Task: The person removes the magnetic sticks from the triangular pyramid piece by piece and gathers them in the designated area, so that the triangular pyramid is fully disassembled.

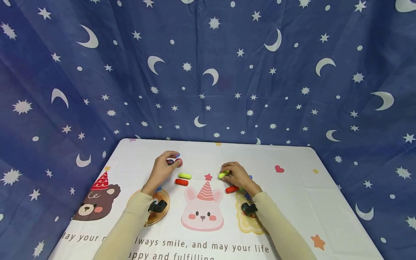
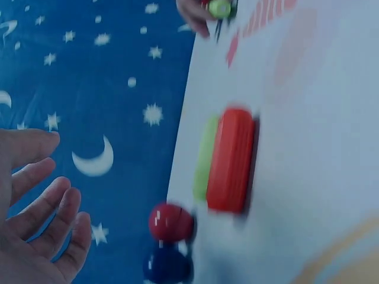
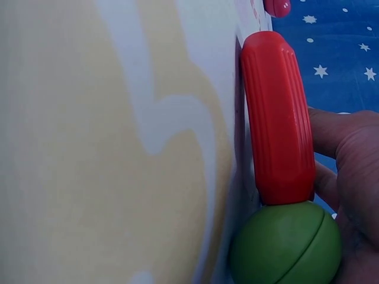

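My left hand [image 1: 161,169] hovers at the back left, its fingers loosely bent and apart with nothing between them. Right by its fingertips are a red ball [image 2: 171,222] and a dark blue ball [image 2: 168,264]. Nearer the middle lie a yellow-green bar [image 1: 185,176] and a red ribbed bar [image 1: 181,182], side by side. On the right, thumb and fingers of my right hand [image 1: 238,175] pinch another yellow-green bar [image 1: 223,174], partly covered by the fingers. Under that hand lies a second red ribbed bar [image 3: 278,118], end against a green ball [image 3: 287,244] with a seam.
A white tablecloth [image 1: 201,155] printed with animals and lettering covers the table. Behind its far edge hangs a blue curtain [image 1: 224,119] with moons and stars. Part of a blue thing [image 1: 251,177] shows beside the right hand.
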Action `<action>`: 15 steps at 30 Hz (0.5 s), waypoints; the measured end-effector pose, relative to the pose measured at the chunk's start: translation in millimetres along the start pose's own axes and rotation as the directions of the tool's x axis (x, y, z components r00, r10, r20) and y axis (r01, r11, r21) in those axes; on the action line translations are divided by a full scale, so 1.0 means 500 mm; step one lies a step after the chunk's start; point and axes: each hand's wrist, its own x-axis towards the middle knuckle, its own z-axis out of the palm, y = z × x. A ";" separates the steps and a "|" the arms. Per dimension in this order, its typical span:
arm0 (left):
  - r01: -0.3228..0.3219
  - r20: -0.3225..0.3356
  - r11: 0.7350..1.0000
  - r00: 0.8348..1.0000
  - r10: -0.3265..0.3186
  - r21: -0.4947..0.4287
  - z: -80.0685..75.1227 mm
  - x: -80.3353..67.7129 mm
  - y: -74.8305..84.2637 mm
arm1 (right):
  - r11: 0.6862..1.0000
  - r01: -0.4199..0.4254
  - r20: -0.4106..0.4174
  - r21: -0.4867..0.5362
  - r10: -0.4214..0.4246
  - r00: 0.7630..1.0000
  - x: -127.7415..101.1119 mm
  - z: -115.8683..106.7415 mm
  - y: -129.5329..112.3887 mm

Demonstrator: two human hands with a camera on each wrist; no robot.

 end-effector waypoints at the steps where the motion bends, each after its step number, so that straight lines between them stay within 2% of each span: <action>1: -0.002 0.012 1.000 1.000 0.002 -0.008 0.008 -0.002 0.006 | 1.000 -0.001 0.001 -0.002 0.001 1.000 0.000 0.000 0.000; 9: -0.023 0.079 0.999 0.997 0.026 -0.033 0.069 -0.017 0.048 | 1.000 -0.006 0.012 -0.017 0.006 1.000 -0.001 -0.004 -0.001; 15: -0.063 0.102 0.995 0.992 0.071 -0.074 0.121 -0.018 0.059 | 1.000 -0.009 0.005 -0.016 0.009 1.000 0.000 -0.016 -0.002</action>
